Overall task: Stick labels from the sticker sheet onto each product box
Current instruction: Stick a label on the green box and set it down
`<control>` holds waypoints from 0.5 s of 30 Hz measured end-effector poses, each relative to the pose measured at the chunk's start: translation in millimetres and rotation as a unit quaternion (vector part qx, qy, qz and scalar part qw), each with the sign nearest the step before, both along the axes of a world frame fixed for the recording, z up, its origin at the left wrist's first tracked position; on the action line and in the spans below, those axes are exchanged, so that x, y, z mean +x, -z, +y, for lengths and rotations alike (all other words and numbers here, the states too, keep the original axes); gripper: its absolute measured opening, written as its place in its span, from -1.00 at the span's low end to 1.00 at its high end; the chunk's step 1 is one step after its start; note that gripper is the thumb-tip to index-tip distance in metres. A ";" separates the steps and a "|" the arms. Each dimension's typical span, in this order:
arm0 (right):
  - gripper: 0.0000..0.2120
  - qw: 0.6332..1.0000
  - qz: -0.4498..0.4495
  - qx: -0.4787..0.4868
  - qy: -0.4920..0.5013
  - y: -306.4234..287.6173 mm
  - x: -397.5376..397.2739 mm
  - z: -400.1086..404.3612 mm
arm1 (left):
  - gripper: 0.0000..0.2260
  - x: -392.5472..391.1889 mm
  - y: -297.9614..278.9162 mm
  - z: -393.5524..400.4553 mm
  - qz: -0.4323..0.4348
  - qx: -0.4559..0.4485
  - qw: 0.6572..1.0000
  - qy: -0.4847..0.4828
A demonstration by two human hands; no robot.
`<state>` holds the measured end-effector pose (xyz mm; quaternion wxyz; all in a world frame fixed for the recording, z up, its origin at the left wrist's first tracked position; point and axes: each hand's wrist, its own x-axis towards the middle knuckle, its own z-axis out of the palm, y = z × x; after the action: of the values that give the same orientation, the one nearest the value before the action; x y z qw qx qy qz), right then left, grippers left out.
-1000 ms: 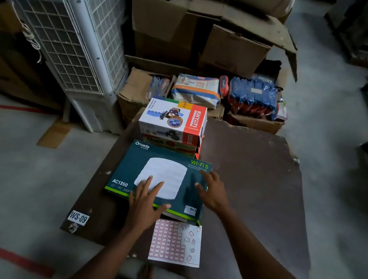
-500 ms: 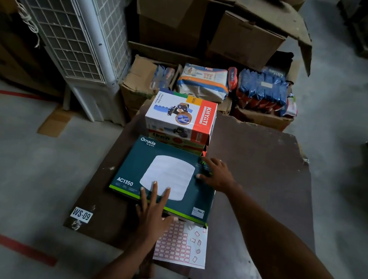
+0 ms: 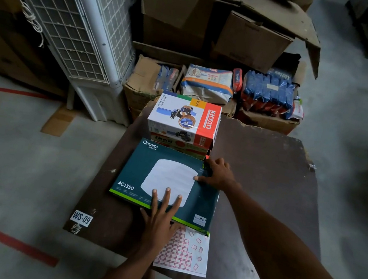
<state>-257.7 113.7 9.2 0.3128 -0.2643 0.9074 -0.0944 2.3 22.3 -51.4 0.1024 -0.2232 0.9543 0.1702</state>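
Dim, bluish light; wide-angle bending and dark vignetted corners.

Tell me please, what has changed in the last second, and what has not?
The right hand slid from the near right part of the flat dark green Omada box up to its far right corner. The left hand drew back toward the near edge. Both lie flat on the lid, with no grip taken. The white sticker sheet with red-framed labels and the white and red Khyati box stayed put.

A smooth, printed cardboard box [image 3: 166,179] lies on a scuffed, matt brown board [image 3: 267,173]. The sticker sheet [image 3: 183,254] is white paper.
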 end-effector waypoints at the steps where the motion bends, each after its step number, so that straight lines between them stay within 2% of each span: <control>1: -0.02 1.000 -0.016 -0.008 0.008 0.3 -0.1 1.6 | -0.12 4.4 1.0 -1.0 0.013 -0.003 1.000 0.008; 5: -0.08 0.992 -0.099 -0.064 0.046 -6.1 6.5 10.2 | -0.12 21.2 -0.7 -3.9 0.061 -0.030 0.997 0.047; 9: -0.38 0.989 -0.107 -0.082 0.065 -11.9 9.3 15.7 | -0.22 27.6 -16.8 -5.5 0.122 -0.026 0.990 0.058; 12: -0.27 0.989 -0.097 -0.095 0.064 -21.3 9.5 16.8 | -0.26 27.4 -28.3 -6.3 0.169 -0.021 0.984 0.043; 15: -0.32 0.987 -0.112 -0.099 0.066 -34.1 7.9 17.2 | -0.39 26.7 -40.2 -2.1 0.215 -0.025 0.976 0.030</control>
<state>-249.9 130.9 43.4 0.3782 -0.2212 0.8682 -0.2329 29.0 20.2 -11.2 -0.1057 -0.1548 0.9643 0.1870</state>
